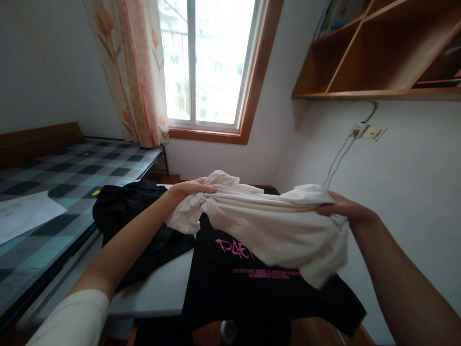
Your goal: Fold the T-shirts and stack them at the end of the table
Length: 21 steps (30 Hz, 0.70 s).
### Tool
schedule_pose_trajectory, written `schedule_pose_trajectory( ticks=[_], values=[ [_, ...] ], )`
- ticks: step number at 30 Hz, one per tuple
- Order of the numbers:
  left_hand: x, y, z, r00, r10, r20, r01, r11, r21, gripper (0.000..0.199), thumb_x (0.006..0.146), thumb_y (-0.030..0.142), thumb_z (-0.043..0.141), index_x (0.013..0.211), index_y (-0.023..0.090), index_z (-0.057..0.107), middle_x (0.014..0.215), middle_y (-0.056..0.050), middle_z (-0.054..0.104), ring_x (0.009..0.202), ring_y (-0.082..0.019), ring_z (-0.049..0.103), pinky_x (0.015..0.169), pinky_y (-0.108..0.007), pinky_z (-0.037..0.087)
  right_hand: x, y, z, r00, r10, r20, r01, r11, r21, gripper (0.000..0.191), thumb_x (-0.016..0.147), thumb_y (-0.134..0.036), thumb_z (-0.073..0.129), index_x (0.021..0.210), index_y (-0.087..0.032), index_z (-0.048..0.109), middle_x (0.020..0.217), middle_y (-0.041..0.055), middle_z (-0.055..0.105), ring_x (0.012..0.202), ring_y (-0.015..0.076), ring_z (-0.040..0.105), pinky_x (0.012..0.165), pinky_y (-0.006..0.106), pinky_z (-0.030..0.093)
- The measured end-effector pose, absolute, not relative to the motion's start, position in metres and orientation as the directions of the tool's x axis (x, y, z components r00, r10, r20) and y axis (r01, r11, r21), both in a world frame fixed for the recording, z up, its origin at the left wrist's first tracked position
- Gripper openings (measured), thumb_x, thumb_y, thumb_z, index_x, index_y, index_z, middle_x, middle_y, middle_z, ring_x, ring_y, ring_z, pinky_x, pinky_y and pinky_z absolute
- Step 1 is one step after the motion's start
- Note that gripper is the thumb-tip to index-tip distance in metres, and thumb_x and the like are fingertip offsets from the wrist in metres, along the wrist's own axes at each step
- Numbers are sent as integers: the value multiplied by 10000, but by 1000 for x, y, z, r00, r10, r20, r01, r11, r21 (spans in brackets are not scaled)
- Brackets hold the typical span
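A cream-white cloth garment [259, 216] is stretched in the air between my two hands, bunched and creased. My left hand [194, 187] grips its left end, with folds bulging around the fingers. At its right end my right hand [342, 207] is closed on the fabric, fingertips partly hidden in it. Beneath lies a black T-shirt [230, 293] with pink lettering, spread over the white table [158, 288] and hanging past its front edge. Left of it, dark crumpled clothing [129, 206] is heaped on the same table.
On the left is a bed [108, 163] with a checkered cover and a paper sheet [29, 211]. A curtain [133, 72] hangs by the window [216, 62]. Upper right, a wooden shelf [360, 62] sits above a wall socket [360, 129] with cables.
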<state>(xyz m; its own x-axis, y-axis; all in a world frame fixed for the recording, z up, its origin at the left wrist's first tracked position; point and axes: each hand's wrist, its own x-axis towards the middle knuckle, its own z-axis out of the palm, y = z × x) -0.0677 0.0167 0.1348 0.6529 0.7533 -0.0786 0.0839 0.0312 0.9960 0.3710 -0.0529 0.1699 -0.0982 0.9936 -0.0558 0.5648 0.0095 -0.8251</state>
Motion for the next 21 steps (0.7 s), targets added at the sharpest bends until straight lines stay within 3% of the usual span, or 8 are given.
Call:
schedule_pose_trajectory(
  ticks=[4, 6, 8, 11, 13, 15, 18, 21],
  values=[
    [-65, 1, 137, 696, 713, -84, 36, 82, 996, 535, 682, 434, 780, 1111, 141, 651, 968, -100, 728, 901, -255, 691, 777, -344, 552, 403, -65, 174, 42, 999, -30, 551, -48, -833, 520, 516, -496, 786, 982, -272, 728, 821, 104, 715, 950, 405, 643, 768, 443, 555],
    [-61, 2, 127, 748, 649, -137, 159, 25, 987, 505, 704, 432, 759, 1124, 170, 655, 1008, -76, 729, 959, -254, 675, 803, -336, 546, 409, -59, 164, -9, 999, -47, 581, -33, -814, 493, 503, -457, 805, 951, -263, 734, 813, 91, 718, 954, 395, 638, 790, 423, 550],
    [-58, 10, 109, 765, 611, -206, 358, -137, 923, 420, 738, 408, 722, 1103, 206, 670, 1055, -41, 725, 1000, -231, 653, 835, -308, 529, 409, -49, 145, -113, 985, -130, 645, -26, -764, 415, 524, -412, 804, 889, -224, 745, 817, 83, 724, 889, 348, 646, 764, 373, 544],
    [-58, 26, 74, 653, 713, -255, 672, -390, 629, 262, 756, 320, 679, 989, 202, 696, 996, -33, 733, 945, -219, 656, 838, -284, 502, 409, -33, 110, -140, 930, -339, 791, -101, -603, 222, 541, -313, 762, 702, -162, 737, 713, 66, 707, 690, 248, 628, 623, 295, 499],
    [-60, 34, 53, 554, 784, -278, 804, -419, 421, 244, 754, 296, 664, 975, 198, 696, 959, -57, 732, 913, -241, 666, 824, -302, 490, 412, -24, 88, -67, 907, -415, 867, -153, -474, 108, 500, -225, 736, 574, -158, 696, 599, 35, 665, 611, 208, 600, 569, 264, 455],
    [-59, 39, 40, 509, 815, -279, 849, -419, 323, 328, 753, 358, 669, 1038, 197, 681, 1008, -89, 722, 926, -271, 665, 815, -326, 483, 413, -17, 72, -28, 908, -418, 900, -159, -405, 89, 482, -191, 730, 552, -162, 683, 581, 25, 660, 608, 199, 601, 562, 250, 436],
    [-51, 42, 34, 494, 837, -236, 849, -405, 340, 495, 756, 546, 631, 1131, 222, 643, 1105, -99, 697, 972, -281, 654, 805, -329, 481, 409, -5, 59, -56, 928, -367, 911, -103, -399, 164, 540, -306, 756, 613, -167, 708, 662, 49, 700, 676, 221, 632, 590, 252, 447],
    [-39, 45, 36, 442, 882, -164, 855, -359, 374, 475, 783, 592, 567, 1102, 253, 657, 1086, -74, 703, 961, -257, 657, 780, -304, 478, 397, 9, 48, -16, 964, -264, 938, -77, -338, 250, 644, -418, 721, 645, -168, 715, 731, 78, 720, 741, 240, 649, 631, 264, 455]
  ],
)
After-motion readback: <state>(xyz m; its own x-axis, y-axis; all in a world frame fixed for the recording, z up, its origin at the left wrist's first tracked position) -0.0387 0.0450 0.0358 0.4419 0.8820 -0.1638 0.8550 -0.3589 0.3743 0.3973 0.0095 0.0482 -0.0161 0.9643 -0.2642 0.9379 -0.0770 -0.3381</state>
